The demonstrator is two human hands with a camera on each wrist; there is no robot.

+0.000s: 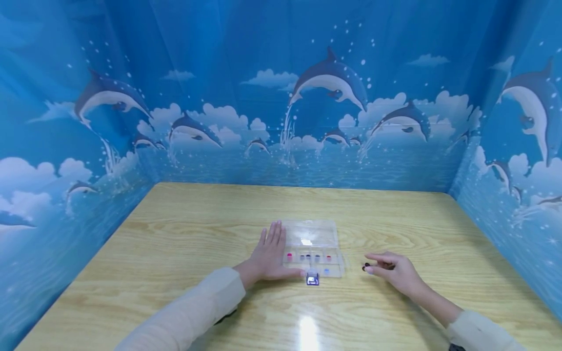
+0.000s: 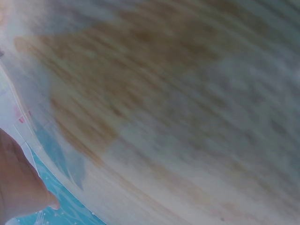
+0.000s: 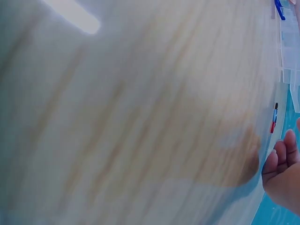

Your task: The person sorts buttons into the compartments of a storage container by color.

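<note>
A clear plastic compartment box (image 1: 341, 265) lies on the table in the head view with its see-through lid (image 1: 318, 229) raised toward the back. Small pink, red, blue and dark pieces sit in its compartments. My left hand (image 1: 269, 256) rests flat along the box's left side, its thumb reaching the front edge beside a blue-purple square piece (image 1: 312, 279). To the right of the box, my right hand (image 1: 397, 273) is low over the table with thumb and index finger parted. Small dark beads (image 1: 364, 268) are right at the thumb tip. The right wrist view shows small black, blue and red pieces (image 3: 274, 117) near the fingers.
The wood-grain table (image 1: 197, 219) runs back to a blue curtain printed with dolphins (image 1: 331, 80), which also hangs along both sides. A bright light reflection (image 1: 308, 334) shows on the tabletop near the front.
</note>
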